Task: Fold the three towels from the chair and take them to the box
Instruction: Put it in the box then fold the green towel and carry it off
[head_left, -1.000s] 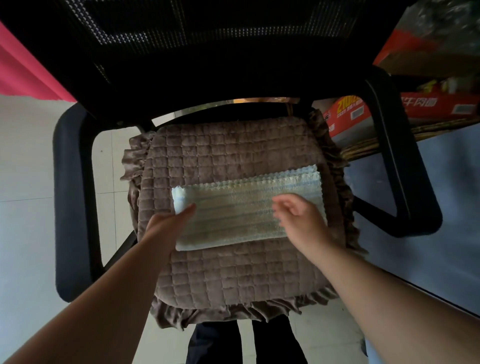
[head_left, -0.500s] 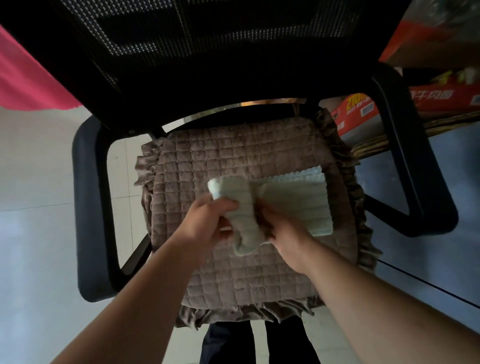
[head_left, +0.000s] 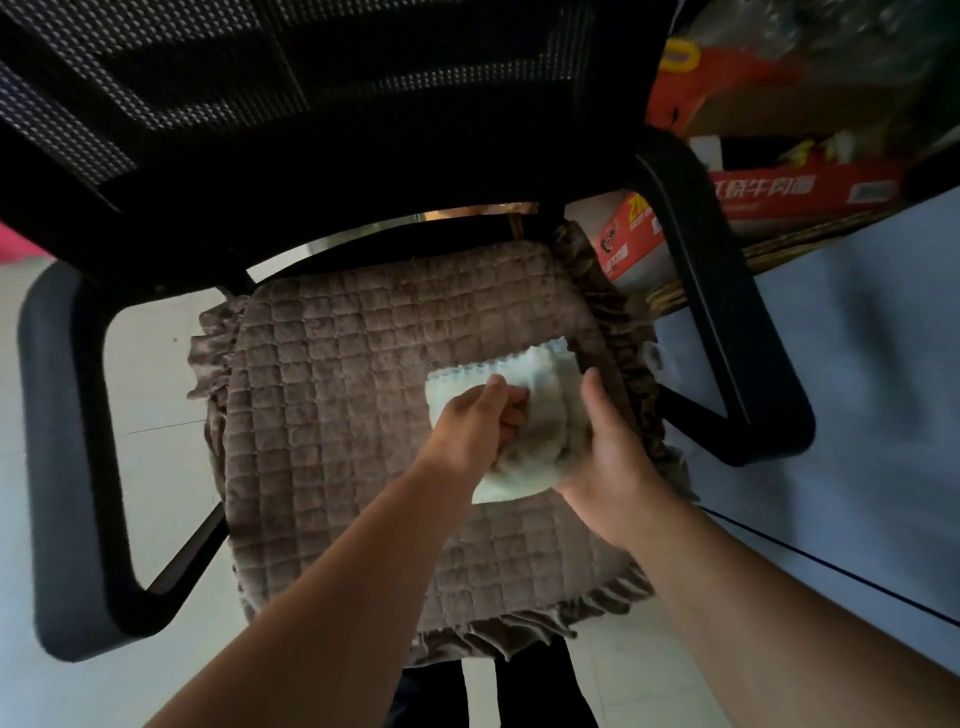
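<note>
Pale floor tiles (head_left: 130, 395) lie under dim light. Red printed cartons (head_left: 769, 192) sit at upper right, beside a grey-blue surface (head_left: 872, 395).

Home room, cushioned office chair (head_left: 363, 415), food cartons (head_left: 779, 192)

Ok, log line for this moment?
stage: folding | item: pale green ribbed towel on brown quilted seat cushion | left hand: gripping towel | right hand: gripping towel

Both hands on 1 pale towel (head_left: 540, 384) at the cushion's (head_left: 337, 395) right edge: left hand (head_left: 475, 423) gripping its folded middle, right hand (head_left: 610, 457) cupping the right side. Chair (head_left: 67, 441) armrests flank the seat.
</note>
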